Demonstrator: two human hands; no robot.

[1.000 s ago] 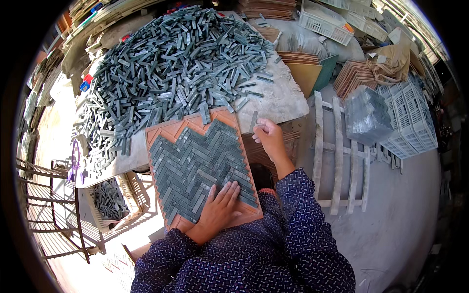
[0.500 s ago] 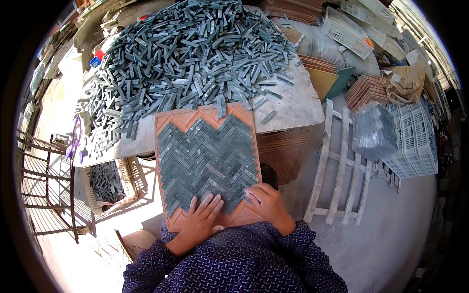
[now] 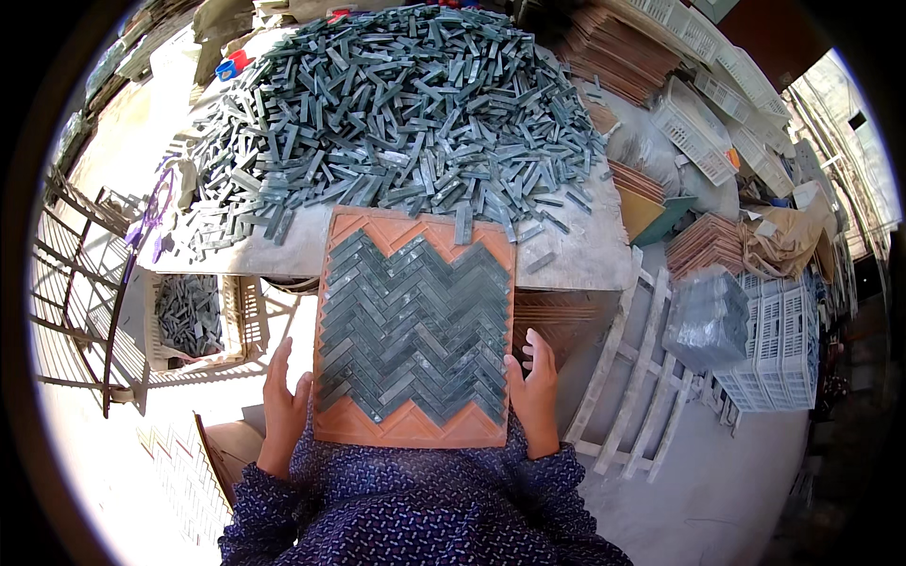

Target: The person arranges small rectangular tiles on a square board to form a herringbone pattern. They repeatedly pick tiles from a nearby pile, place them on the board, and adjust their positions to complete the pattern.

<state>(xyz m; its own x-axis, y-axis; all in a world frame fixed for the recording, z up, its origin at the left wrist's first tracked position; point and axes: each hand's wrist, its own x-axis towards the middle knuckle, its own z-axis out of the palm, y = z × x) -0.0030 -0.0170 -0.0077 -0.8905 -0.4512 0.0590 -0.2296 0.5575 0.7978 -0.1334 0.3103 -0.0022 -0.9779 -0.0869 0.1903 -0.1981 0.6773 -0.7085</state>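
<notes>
Two hands grip the orange mould tray (image 3: 412,426) by its long sides: the left hand (image 3: 284,401) at 8 o'clock of the tray, the right hand (image 3: 534,391) at 4 o'clock, fingers of each extended along the edge and pressed flat against it, thumbs hidden beneath or behind. The tray rests partly on the near edge of the table (image 3: 590,255), overhanging toward the person's lap, and is filled with grey-green strips set in a herringbone pattern (image 3: 415,325). Judged handling: rigid, fairly heavy when loaded, and the strips sit loose, so it should be kept level and supported at both sides. At 12 o'clock lies the heap of loose strips (image 3: 396,113); at 9 o'clock a basket (image 3: 247,325) holds more. Compared with one second ago, the right hand has come off the table to the tray edge, and the left hand has moved from the tray's lower face to its side.
</notes>
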